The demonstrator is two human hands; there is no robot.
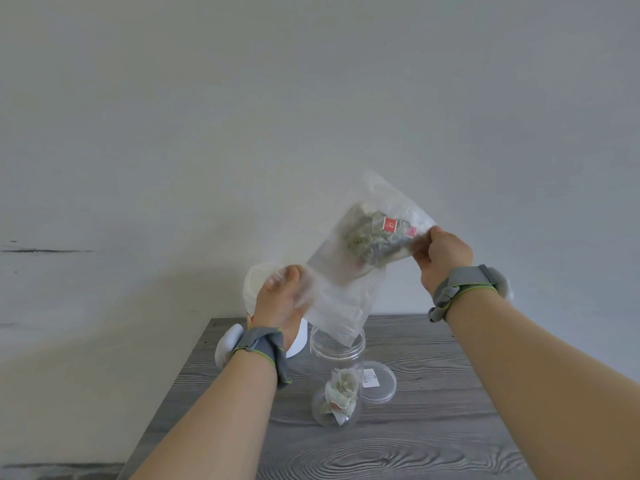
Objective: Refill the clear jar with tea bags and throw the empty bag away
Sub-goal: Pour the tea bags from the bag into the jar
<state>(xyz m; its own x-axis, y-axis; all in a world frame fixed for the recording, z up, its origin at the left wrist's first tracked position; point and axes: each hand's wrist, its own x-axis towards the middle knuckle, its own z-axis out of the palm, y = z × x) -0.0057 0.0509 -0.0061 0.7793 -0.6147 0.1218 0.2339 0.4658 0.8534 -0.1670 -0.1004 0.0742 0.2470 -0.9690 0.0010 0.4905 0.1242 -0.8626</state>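
A clear plastic bag (349, 275) hangs tilted over the open clear jar (337, 375), its lower corner dipping into the jar's mouth. Several tea bags with red tags (377, 237) bunch in the bag's raised upper end. My right hand (445, 258) pinches that upper end. Lower down, my left hand (280, 299) holds the bag's left edge, its fingers blurred behind the plastic. A few tea bags (341, 396) lie at the bottom of the jar, which stands on the grey wooden table (433, 427).
The jar's clear lid (381, 379) lies flat on the table just right of the jar. A white bucket-like container (256, 282) stands behind my left hand at the table's back left. The table's left edge runs close to my left forearm.
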